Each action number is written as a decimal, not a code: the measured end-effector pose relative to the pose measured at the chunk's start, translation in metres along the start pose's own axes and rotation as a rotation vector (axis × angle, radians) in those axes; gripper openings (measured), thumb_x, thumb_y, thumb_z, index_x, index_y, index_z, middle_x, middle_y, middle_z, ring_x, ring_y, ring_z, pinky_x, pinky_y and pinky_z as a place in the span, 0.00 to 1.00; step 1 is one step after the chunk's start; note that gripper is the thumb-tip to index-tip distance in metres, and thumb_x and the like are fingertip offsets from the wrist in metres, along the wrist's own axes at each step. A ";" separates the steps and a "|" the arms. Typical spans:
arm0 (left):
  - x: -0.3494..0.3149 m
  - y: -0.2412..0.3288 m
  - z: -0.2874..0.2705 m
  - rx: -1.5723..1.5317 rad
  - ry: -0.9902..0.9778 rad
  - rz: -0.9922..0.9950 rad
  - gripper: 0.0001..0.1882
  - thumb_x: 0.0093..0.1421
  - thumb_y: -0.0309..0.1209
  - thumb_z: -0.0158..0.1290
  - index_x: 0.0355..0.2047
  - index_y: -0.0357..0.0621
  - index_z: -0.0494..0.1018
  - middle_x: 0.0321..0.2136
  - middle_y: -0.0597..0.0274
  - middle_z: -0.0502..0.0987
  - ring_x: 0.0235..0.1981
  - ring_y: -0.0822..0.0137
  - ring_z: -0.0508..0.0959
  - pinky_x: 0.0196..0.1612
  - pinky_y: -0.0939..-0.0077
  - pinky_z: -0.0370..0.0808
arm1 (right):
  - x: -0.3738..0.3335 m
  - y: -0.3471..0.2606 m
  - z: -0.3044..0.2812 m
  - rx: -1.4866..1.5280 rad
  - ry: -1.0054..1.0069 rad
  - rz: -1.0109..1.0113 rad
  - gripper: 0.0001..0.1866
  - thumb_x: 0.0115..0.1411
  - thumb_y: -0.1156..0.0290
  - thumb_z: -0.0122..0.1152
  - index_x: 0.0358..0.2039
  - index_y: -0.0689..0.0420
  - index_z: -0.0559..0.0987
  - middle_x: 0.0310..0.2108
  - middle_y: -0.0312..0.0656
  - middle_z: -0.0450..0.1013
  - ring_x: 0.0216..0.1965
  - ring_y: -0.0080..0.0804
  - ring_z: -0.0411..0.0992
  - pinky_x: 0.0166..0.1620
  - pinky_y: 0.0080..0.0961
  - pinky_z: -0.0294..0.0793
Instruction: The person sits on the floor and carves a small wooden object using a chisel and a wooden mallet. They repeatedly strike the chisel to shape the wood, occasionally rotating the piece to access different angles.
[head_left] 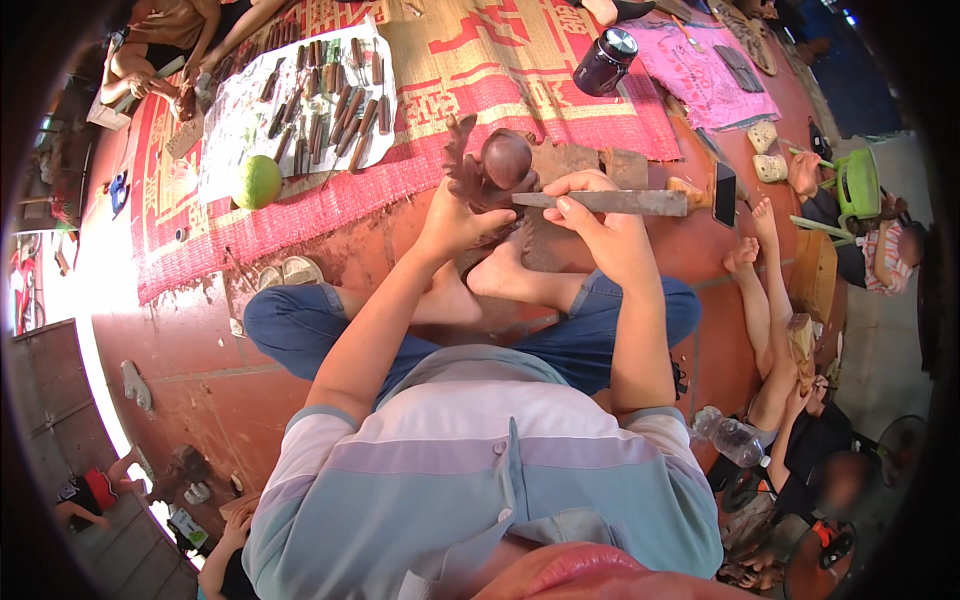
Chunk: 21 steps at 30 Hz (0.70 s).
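A dark reddish-brown wood carving (506, 160), with a smooth round knob and jagged carved edges, stands in front of my crossed legs. My left hand (450, 222) is closed around its lower left side, the fingers partly hidden behind it. In my right hand (612, 236) is a flat grey metal file (650, 203), gripped between thumb and fingers. It lies nearly level, and its narrow tip points left and meets the carving just below the knob. Behind the carving sits a brown wooden block (570, 165), partly covered by my right hand.
Several wood-handled chisels (345, 115) lie on a white sheet (225, 130) over a red-and-straw mat (430, 150). A green round fruit (257, 182) and a dark flask (605, 62) stand there too. At right are a black phone (725, 195) and another person's bare legs (760, 290).
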<state>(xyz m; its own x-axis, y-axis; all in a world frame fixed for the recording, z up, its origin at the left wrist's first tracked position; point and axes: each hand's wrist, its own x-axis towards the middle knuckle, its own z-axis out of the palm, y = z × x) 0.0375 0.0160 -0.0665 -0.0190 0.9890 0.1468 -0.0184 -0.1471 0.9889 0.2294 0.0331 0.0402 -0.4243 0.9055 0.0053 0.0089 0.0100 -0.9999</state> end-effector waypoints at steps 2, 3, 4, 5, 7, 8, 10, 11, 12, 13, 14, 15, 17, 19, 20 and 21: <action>0.000 -0.004 -0.002 0.038 -0.011 -0.028 0.35 0.38 0.27 0.66 0.47 0.35 0.63 0.40 0.56 0.71 0.41 0.65 0.73 0.45 0.71 0.71 | 0.002 -0.014 0.004 -0.083 -0.073 -0.033 0.04 0.57 0.78 0.55 0.33 0.63 0.74 0.30 0.39 0.71 0.32 0.23 0.73 0.34 0.19 0.72; 0.000 -0.006 -0.003 0.057 -0.016 -0.043 0.35 0.38 0.27 0.66 0.47 0.35 0.62 0.40 0.56 0.71 0.41 0.65 0.73 0.45 0.71 0.71 | 0.004 -0.021 0.006 -0.125 -0.111 -0.049 0.04 0.56 0.77 0.55 0.32 0.63 0.74 0.29 0.39 0.72 0.32 0.23 0.74 0.33 0.19 0.72; -0.001 -0.005 -0.003 0.051 -0.013 -0.052 0.36 0.38 0.26 0.66 0.48 0.36 0.62 0.40 0.57 0.71 0.41 0.65 0.73 0.45 0.71 0.71 | 0.008 -0.033 0.009 -0.322 -0.140 -0.082 0.04 0.56 0.77 0.55 0.32 0.62 0.75 0.30 0.39 0.72 0.33 0.23 0.73 0.34 0.20 0.72; 0.000 -0.003 -0.003 0.048 -0.010 -0.061 0.36 0.38 0.25 0.66 0.48 0.36 0.61 0.40 0.57 0.71 0.42 0.65 0.73 0.45 0.72 0.71 | 0.016 -0.045 0.013 -0.516 -0.168 -0.116 0.04 0.55 0.76 0.56 0.32 0.61 0.75 0.30 0.38 0.73 0.34 0.23 0.73 0.35 0.20 0.72; 0.000 -0.003 -0.002 0.052 -0.005 -0.045 0.35 0.40 0.24 0.65 0.49 0.36 0.62 0.40 0.58 0.71 0.42 0.67 0.73 0.45 0.73 0.71 | 0.029 -0.053 0.023 -0.774 -0.185 -0.218 0.04 0.53 0.76 0.57 0.31 0.59 0.76 0.29 0.38 0.74 0.33 0.26 0.74 0.35 0.22 0.71; 0.000 -0.004 -0.002 0.058 -0.001 -0.020 0.33 0.42 0.23 0.65 0.48 0.37 0.63 0.40 0.59 0.72 0.42 0.69 0.73 0.45 0.73 0.71 | 0.035 -0.054 0.030 -0.838 -0.174 -0.285 0.05 0.51 0.76 0.58 0.30 0.59 0.76 0.27 0.39 0.74 0.32 0.29 0.74 0.34 0.24 0.71; 0.001 -0.001 0.000 0.024 -0.008 -0.007 0.35 0.41 0.22 0.65 0.50 0.37 0.61 0.42 0.59 0.71 0.43 0.69 0.73 0.45 0.74 0.72 | 0.049 -0.047 0.038 -0.885 -0.203 -0.293 0.07 0.47 0.75 0.60 0.29 0.57 0.76 0.27 0.43 0.74 0.29 0.39 0.73 0.34 0.30 0.71; 0.001 0.004 0.001 -0.016 -0.019 -0.019 0.40 0.39 0.21 0.65 0.53 0.38 0.59 0.42 0.58 0.71 0.44 0.68 0.72 0.44 0.73 0.72 | 0.054 -0.045 0.040 -0.884 -0.234 -0.259 0.07 0.47 0.75 0.60 0.29 0.57 0.75 0.27 0.43 0.74 0.29 0.39 0.73 0.34 0.30 0.71; 0.002 0.007 0.001 -0.056 -0.030 -0.032 0.44 0.36 0.21 0.65 0.55 0.38 0.56 0.43 0.57 0.70 0.44 0.66 0.72 0.44 0.73 0.72 | 0.057 -0.043 0.042 -0.883 -0.266 -0.225 0.07 0.47 0.75 0.59 0.29 0.57 0.75 0.28 0.43 0.74 0.29 0.39 0.73 0.34 0.31 0.71; 0.001 0.007 0.001 -0.038 -0.023 0.013 0.45 0.37 0.20 0.65 0.56 0.39 0.55 0.44 0.57 0.70 0.44 0.67 0.72 0.43 0.73 0.73 | 0.059 -0.043 0.045 -0.880 -0.303 -0.194 0.06 0.47 0.75 0.59 0.29 0.57 0.75 0.28 0.43 0.74 0.29 0.39 0.73 0.34 0.31 0.71; 0.002 0.006 0.000 -0.020 -0.016 0.058 0.45 0.37 0.20 0.65 0.56 0.39 0.55 0.44 0.57 0.70 0.44 0.67 0.72 0.43 0.73 0.73 | 0.060 -0.048 0.048 -0.904 -0.327 -0.174 0.07 0.47 0.75 0.59 0.29 0.58 0.75 0.29 0.44 0.73 0.30 0.40 0.73 0.34 0.31 0.71; 0.002 0.005 -0.001 -0.003 -0.010 0.102 0.45 0.37 0.20 0.64 0.57 0.39 0.54 0.44 0.56 0.70 0.44 0.67 0.72 0.43 0.73 0.73 | 0.061 -0.047 0.050 -0.907 -0.328 -0.196 0.07 0.47 0.76 0.58 0.29 0.58 0.75 0.28 0.44 0.73 0.30 0.40 0.73 0.34 0.31 0.71; 0.001 0.001 0.000 0.015 0.010 0.096 0.44 0.38 0.19 0.64 0.56 0.39 0.55 0.44 0.56 0.70 0.44 0.67 0.73 0.43 0.74 0.73 | 0.063 -0.043 0.051 -0.914 -0.325 -0.231 0.06 0.48 0.76 0.57 0.29 0.59 0.74 0.27 0.45 0.73 0.30 0.41 0.72 0.35 0.32 0.71; 0.000 0.004 0.000 0.046 0.007 0.052 0.42 0.38 0.19 0.64 0.54 0.39 0.56 0.43 0.56 0.70 0.43 0.67 0.73 0.43 0.74 0.73 | 0.064 -0.035 0.054 -0.894 -0.336 -0.287 0.06 0.48 0.77 0.56 0.29 0.59 0.74 0.27 0.45 0.72 0.30 0.43 0.72 0.35 0.32 0.71; -0.001 0.010 -0.001 0.069 -0.007 0.011 0.41 0.38 0.19 0.64 0.53 0.38 0.57 0.43 0.56 0.70 0.43 0.68 0.73 0.43 0.74 0.73 | 0.063 -0.033 0.055 -0.884 -0.340 -0.314 0.06 0.48 0.78 0.55 0.29 0.60 0.73 0.27 0.45 0.72 0.30 0.43 0.72 0.35 0.32 0.71; -0.001 0.015 -0.001 0.092 -0.020 -0.029 0.40 0.38 0.19 0.64 0.52 0.38 0.57 0.42 0.56 0.71 0.43 0.68 0.73 0.43 0.74 0.73 | 0.063 -0.032 0.055 -0.889 -0.329 -0.339 0.06 0.49 0.78 0.54 0.29 0.60 0.73 0.27 0.45 0.72 0.30 0.44 0.72 0.35 0.32 0.71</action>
<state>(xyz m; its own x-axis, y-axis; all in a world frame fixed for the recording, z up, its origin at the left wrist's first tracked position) 0.0361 0.0125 -0.0519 0.0005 0.9931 0.1172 0.0731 -0.1169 0.9905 0.1531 0.0663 0.0719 -0.7572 0.6358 0.1499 0.4571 0.6796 -0.5738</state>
